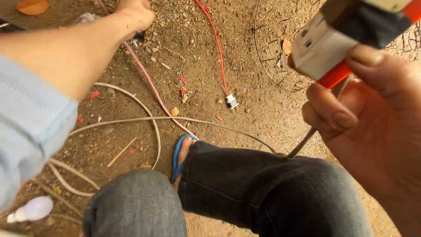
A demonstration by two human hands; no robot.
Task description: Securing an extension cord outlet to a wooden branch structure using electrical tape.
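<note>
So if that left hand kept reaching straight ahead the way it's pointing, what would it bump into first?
Probably the pinkish cable on the dirt ground: the left hand is stretched forward just above it, near a small dark object. Depth is unclear, so it may already be touching.

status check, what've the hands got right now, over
Right hand grips socket block with orange strip, up close. Left hand down at the dirt by the pink cable. Red cable's plug lies loose ahead; pale cables cross by the foot.
</note>
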